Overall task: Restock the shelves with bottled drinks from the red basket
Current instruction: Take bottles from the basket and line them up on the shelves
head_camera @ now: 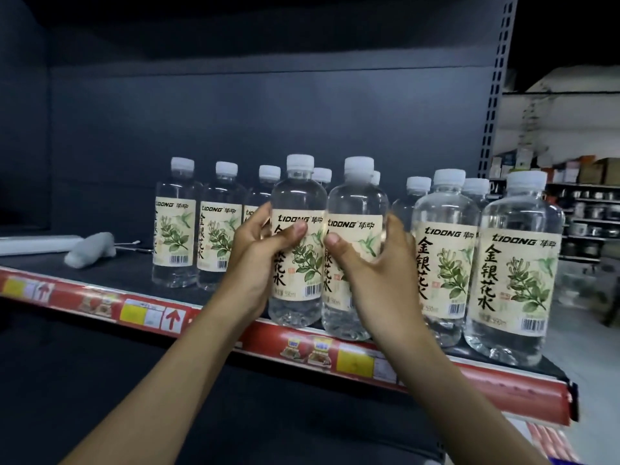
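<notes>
My left hand (260, 255) grips a clear bottled drink (298, 196) with a white cap and a cream leaf label. Beside it, my right hand (372, 266) grips a second identical bottle (357, 199). Both bottles stand upright side by side at the front edge of the dark shelf (110, 273), touching each other. Several more of the same bottles stand on the shelf: a back row (174, 229) to the left and two front ones (518, 263) at the right. The red basket is not in view.
A white crumpled cloth (90, 249) and a thin cable lie on the shelf at the left. A red price strip (141, 312) runs along the shelf's front edge. A perforated grey upright (495, 95) bounds the shelf on the right; other shelves with goods (590, 209) stand beyond.
</notes>
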{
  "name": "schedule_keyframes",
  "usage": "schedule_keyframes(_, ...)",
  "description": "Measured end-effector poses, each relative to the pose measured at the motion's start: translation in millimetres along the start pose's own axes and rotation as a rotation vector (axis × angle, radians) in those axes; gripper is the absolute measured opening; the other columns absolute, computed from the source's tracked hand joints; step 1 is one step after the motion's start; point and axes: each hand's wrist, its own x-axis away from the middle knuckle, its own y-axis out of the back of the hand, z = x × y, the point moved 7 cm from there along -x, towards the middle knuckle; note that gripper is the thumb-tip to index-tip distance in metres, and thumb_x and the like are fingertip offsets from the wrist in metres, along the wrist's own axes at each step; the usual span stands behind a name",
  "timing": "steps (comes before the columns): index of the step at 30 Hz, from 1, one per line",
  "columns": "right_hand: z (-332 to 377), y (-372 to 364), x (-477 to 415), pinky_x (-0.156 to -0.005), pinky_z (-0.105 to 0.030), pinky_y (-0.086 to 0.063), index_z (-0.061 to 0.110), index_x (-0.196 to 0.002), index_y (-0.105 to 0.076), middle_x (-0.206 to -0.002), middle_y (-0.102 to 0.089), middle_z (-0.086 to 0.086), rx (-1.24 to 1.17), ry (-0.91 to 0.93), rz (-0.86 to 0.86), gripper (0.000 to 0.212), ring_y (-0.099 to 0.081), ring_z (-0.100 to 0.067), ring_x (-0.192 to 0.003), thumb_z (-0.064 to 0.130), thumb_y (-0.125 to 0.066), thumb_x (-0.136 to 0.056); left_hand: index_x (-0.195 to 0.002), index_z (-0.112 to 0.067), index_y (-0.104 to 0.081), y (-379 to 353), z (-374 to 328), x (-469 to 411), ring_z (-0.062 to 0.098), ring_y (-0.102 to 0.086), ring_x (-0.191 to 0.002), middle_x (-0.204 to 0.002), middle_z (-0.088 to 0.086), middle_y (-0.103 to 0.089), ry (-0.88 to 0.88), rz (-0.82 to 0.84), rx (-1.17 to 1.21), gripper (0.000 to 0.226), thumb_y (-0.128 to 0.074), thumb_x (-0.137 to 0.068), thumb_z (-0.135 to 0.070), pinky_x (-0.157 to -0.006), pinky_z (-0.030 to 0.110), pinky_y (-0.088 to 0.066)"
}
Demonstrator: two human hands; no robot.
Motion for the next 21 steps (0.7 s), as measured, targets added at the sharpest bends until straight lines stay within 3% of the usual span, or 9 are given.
schedule_keyframes(3,-2,-8,0,-0.103,-0.023,-0.022,0.028,-0.155,-0.012,-0.149,-0.026,0.006,0.047,-0.028,-0.002,0.087,-0.031,-0.009,-0.130,0.054,-0.060,-0.087,-0.137,-0.018,-0.052,0,2,0,0.022,-0.057,-0.125,-0.133,0.004,-0.062,-0.026,0.024,-0.109,0.074,-0.080,-0.072,-0.040,-0.108,0.046,-0.044)
schedule_keyframes(6,0,-10,5,-0.107,-0.026,-0.018,0.027,-0.157,0.003,-0.154,-0.016,0.005,0.104,-0.022,0.012,0.090,-0.024,-0.011,-0.137,0.051,-0.055,-0.091,-0.136,-0.036,-0.049,-1,4,7,0.015,-0.048,-0.133,-0.137,-0.009,-0.057,-0.034,0.062,-0.275,0.070,-0.073,-0.075,-0.060,-0.112,0.046,-0.038)
schedule_keyframes(8,1,-10,10,-0.101,-0.019,-0.011,0.026,-0.156,0.010,-0.158,-0.009,0.006,0.124,-0.023,0.063,0.093,-0.019,-0.001,-0.132,0.044,-0.057,-0.093,-0.146,-0.035,-0.037,-1,8,13,0.015,-0.041,-0.138,-0.148,-0.007,-0.047,-0.027,0.091,-0.388,0.084,-0.065,-0.075,-0.071,-0.114,0.048,-0.034)
schedule_keyframes(10,0,-9,17,-0.099,-0.016,-0.008,0.027,-0.154,0.017,-0.162,-0.003,0.007,0.176,-0.020,0.138,0.102,-0.017,0.000,-0.135,0.035,-0.063,-0.092,-0.155,-0.031,-0.018,0,10,25,0.016,-0.027,-0.146,-0.161,-0.005,-0.026,0.012,0.108,-0.479,0.100,-0.060,-0.073,-0.070,-0.119,0.044,-0.023)
schedule_keyframes(12,-2,-7,26,-0.104,-0.019,-0.010,0.031,-0.152,0.024,-0.164,-0.005,0.003,0.249,-0.005,0.209,0.114,-0.015,-0.009,-0.144,0.028,-0.071,-0.088,-0.156,-0.031,-0.009,5,13,34,0.014,-0.026,-0.145,-0.162,-0.007,-0.022,0.012,0.135,-0.571,0.106,-0.062,-0.070,-0.063,-0.119,0.043,-0.021)
schedule_keyframes(14,-4,-6,34,-0.113,-0.029,-0.012,0.038,-0.147,0.030,-0.164,-0.004,0.000,0.294,-0.016,0.257,0.122,-0.010,-0.016,-0.149,0.025,-0.074,-0.085,-0.155,-0.033,-0.010,10,14,42,0.001,-0.041,-0.134,-0.150,-0.015,-0.038,-0.015,0.178,-0.634,0.107,-0.071,-0.069,-0.054,-0.115,0.034,-0.034)
schedule_keyframes(16,-5,-6,40,-0.117,-0.035,-0.014,0.040,-0.146,0.031,-0.165,-0.004,0.001,0.334,-0.003,0.262,0.122,-0.009,-0.014,-0.149,0.024,-0.074,-0.086,-0.154,-0.034,-0.013,13,15,47,-0.019,-0.048,-0.109,-0.133,-0.026,-0.046,-0.039,0.204,-0.671,0.102,-0.075,-0.074,-0.043,-0.095,0.007,-0.040)
schedule_keyframes(19,-5,-7,42,-0.104,-0.019,-0.021,0.036,-0.149,0.027,-0.163,-0.012,0.004,0.360,0.018,0.250,0.116,-0.019,0.010,-0.121,0.019,-0.071,-0.089,-0.155,-0.032,-0.016,15,15,46,-0.029,-0.047,-0.093,-0.116,-0.036,-0.046,-0.047,0.172,-0.715,0.100,-0.078,-0.076,-0.038,-0.076,-0.005,-0.037)
schedule_keyframes(21,-7,-8,41,-0.096,-0.016,-0.021,0.034,-0.150,0.027,-0.162,-0.015,0.003,0.368,0.009,0.250,0.115,-0.015,0.013,-0.109,0.016,-0.069,-0.090,-0.155,-0.030,-0.018,16,14,45,-0.038,-0.040,-0.082,-0.103,-0.041,-0.039,-0.042,0.154,-0.724,0.098,-0.079,-0.078,-0.033,-0.071,-0.009,-0.034)
